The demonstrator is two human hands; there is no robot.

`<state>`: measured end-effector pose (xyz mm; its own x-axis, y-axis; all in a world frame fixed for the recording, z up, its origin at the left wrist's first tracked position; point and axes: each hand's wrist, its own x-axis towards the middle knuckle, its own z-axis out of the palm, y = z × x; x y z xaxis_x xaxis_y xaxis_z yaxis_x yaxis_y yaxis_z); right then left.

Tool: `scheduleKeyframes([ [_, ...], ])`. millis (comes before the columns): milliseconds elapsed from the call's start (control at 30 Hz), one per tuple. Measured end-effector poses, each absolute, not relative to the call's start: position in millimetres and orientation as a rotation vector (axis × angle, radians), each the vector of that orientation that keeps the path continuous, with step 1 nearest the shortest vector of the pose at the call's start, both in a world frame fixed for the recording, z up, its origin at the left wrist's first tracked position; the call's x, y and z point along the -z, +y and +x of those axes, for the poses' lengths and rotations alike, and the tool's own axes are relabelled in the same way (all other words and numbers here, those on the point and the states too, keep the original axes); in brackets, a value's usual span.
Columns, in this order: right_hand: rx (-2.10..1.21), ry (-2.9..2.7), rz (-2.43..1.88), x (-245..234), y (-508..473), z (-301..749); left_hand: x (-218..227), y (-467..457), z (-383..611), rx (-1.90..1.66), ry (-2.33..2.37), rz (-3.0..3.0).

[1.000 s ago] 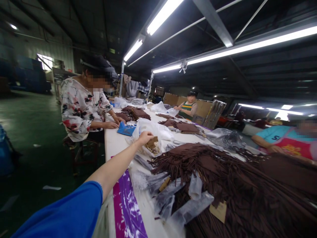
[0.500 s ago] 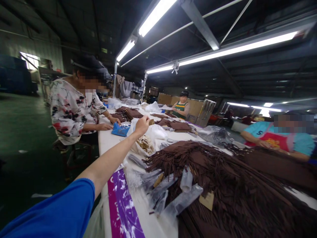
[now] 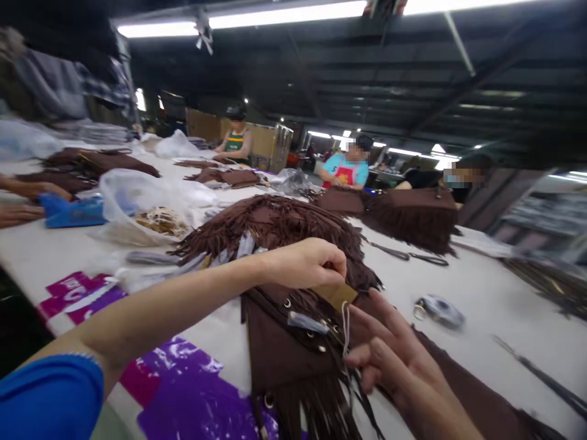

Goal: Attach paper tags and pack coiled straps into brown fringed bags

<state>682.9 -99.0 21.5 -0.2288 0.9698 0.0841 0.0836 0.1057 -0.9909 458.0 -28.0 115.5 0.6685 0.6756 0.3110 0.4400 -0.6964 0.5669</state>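
Note:
My left hand (image 3: 307, 263) reaches across from the left with its fingers closed on a tan hang tag (image 3: 336, 294). A thin white string (image 3: 345, 327) dangles from the tag. Just right of it is my right hand (image 3: 389, 348), fingers apart, its fingertips close to the string; whether they touch it I cannot tell. Below both hands lies a dark brown fringed bag (image 3: 293, 348) with metal rings and a small plastic-wrapped piece (image 3: 307, 322) on it. Behind my left forearm rises a heap of brown fringed bags (image 3: 275, 220).
A white plastic bag (image 3: 119, 205) holds more stringed tags (image 3: 162, 221). A blue box (image 3: 73, 211) sits near a co-worker's hands at left. Purple plastic (image 3: 183, 391) covers the front edge. A tape roll (image 3: 440, 311) lies right. Other people work across the table.
My left hand has come back from beside the white plastic bag, bringing the tag over the near brown bag. My right hand has entered the view. The camera has turned right.

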Motion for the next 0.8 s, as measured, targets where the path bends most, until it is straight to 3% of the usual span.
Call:
scheduleKeyframes([
  [67, -1.459, -1.289, -0.990, -26.6, -94.9, 674.8, -102.5, -27.6, 489.6, -0.672, 0.803, 2.400],
  [200, -1.562, -1.123, -0.945, -24.8, -97.3, 688.8, -74.2, -24.3, 529.6, -0.722, 0.757, 2.115],
  [333, -1.511, -0.971, -0.978, -16.0, -106.9, 714.3, -39.5, -24.1, 552.1, -0.747, 0.712, 1.583],
  [467, -1.403, -0.861, -0.968, -7.2, -111.6, 730.1, -4.0, -31.7, 568.0, -0.450, 0.600, 1.164],
  [600, -1.337, -0.835, -0.925, 2.2, -116.5, 742.2, 14.5, -49.7, 577.0, -0.140, 0.460, 1.110],
  [800, -1.257, -0.765, -0.968, 16.7, -143.5, 765.2, 17.1, -71.1, 573.9, -0.238, 0.584, 1.155],
])
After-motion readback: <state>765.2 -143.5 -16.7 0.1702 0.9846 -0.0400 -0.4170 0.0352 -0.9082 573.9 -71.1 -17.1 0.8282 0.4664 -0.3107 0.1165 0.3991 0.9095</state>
